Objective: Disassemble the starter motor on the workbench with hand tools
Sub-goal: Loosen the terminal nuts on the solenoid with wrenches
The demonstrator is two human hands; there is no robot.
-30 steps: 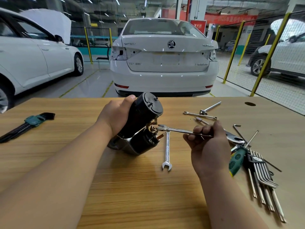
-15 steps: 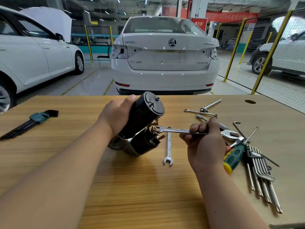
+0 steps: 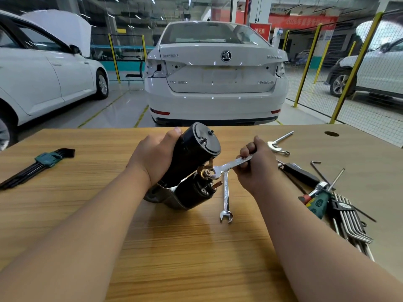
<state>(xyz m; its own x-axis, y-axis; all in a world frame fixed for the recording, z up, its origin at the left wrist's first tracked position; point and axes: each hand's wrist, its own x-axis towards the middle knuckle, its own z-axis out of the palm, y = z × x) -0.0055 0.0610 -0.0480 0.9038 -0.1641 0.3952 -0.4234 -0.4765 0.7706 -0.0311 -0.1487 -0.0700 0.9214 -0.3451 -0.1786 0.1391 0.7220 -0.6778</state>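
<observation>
Wooden table carried the whole job. The starter motor sat near its middle, tilted: the metal nose housing was down on the wood and the black end cap was raised toward the far edge. This pose probably served to turn the solenoid terminals up and to the right, within reach of a tool.

The left hand wrapped the motor body, grasping it, thumb on top. Judged as bracing against turning force.

The right hand had its fingers clenched round the shank of a combination wrench, gripped well out from the head, likely for leverage.

The hex key set and green-handled screwdriver lay at the right, near the working hand. A spare wrench lay flat just beside the motor.

The wrench's open end sat on the terminal nut on its copper stud. Nut not yet off; disassembly judged early.
</observation>
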